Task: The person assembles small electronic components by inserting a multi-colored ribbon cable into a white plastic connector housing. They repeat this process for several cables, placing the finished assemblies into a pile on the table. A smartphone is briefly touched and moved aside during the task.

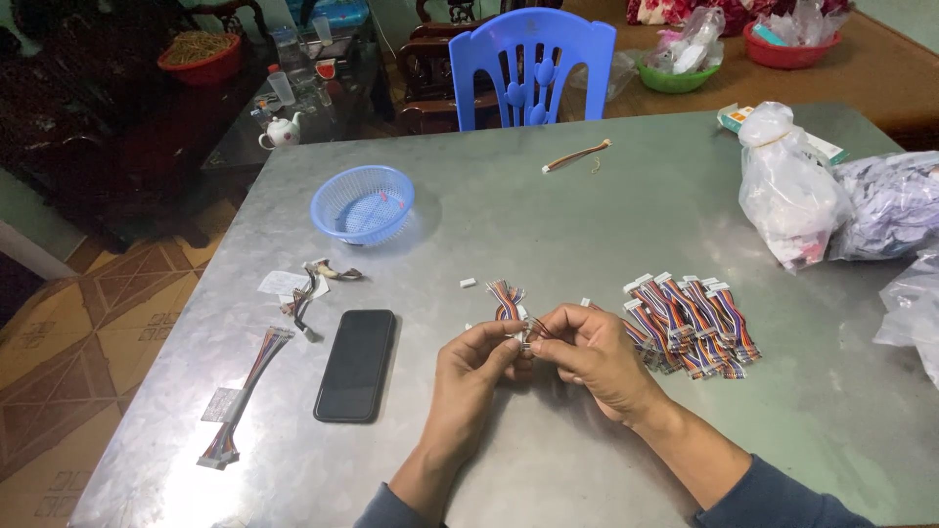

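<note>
Grey metal tabletop (pixel 606 225) fills the head view. Left hand (pixel 474 367) and right hand (pixel 597 357) each grip, pinched shut, a short multicoloured ribbon-wire harness with white connector (pixel 509 303) just above the tabletop. Thin wires could slip or bend under pinching; nearby finished multicoloured harness pile (pixel 690 328) could snag.

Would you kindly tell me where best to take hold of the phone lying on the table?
Probably grip the phone across its two long edges, coming from above. It lies flat, screen up, on the table, long axis running away from the person, with bare surface on both sides for fingers.
</note>
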